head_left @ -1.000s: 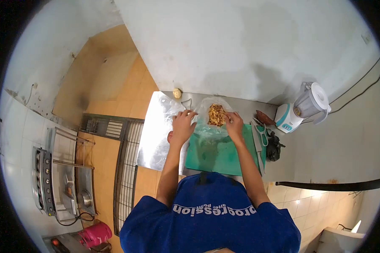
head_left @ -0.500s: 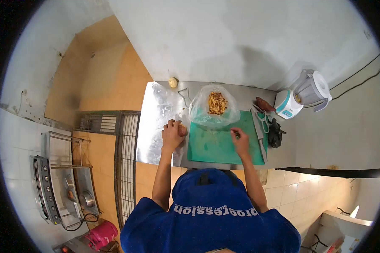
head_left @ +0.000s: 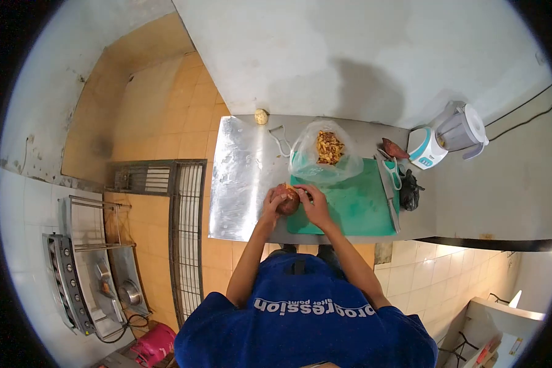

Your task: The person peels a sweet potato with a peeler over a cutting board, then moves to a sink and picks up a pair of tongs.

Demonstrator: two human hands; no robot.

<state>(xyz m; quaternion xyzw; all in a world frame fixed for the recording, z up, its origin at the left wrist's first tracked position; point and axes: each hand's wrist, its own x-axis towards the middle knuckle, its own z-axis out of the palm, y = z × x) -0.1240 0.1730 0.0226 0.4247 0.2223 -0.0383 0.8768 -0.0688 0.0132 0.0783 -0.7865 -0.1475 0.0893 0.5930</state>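
Note:
My left hand (head_left: 272, 207) is wrapped round a reddish-brown sweet potato (head_left: 287, 200), partly showing orange flesh, held above the left edge of the green cutting board (head_left: 362, 211). My right hand (head_left: 315, 207) meets its right side with bent fingers; whatever those fingers grip is hidden. Behind the hands, a clear plastic bag (head_left: 300, 161) holds cut yellow-brown pieces (head_left: 329, 147). A long knife (head_left: 389, 193) lies along the board's right side, next to scissors (head_left: 393, 175) with pale green handles.
Another sweet potato (head_left: 394, 149) and a black plastic bag (head_left: 410, 191) lie right of the board. A white and teal blender (head_left: 427, 148) stands by the wall. At the back left of the metal table (head_left: 236, 178) are a pale round piece (head_left: 261, 116) and a thin looped item (head_left: 280, 140).
The sweet potato has been lifted off the table and moved right in my left hand. My right hand has come left from over the board to meet it. The view has shifted slightly.

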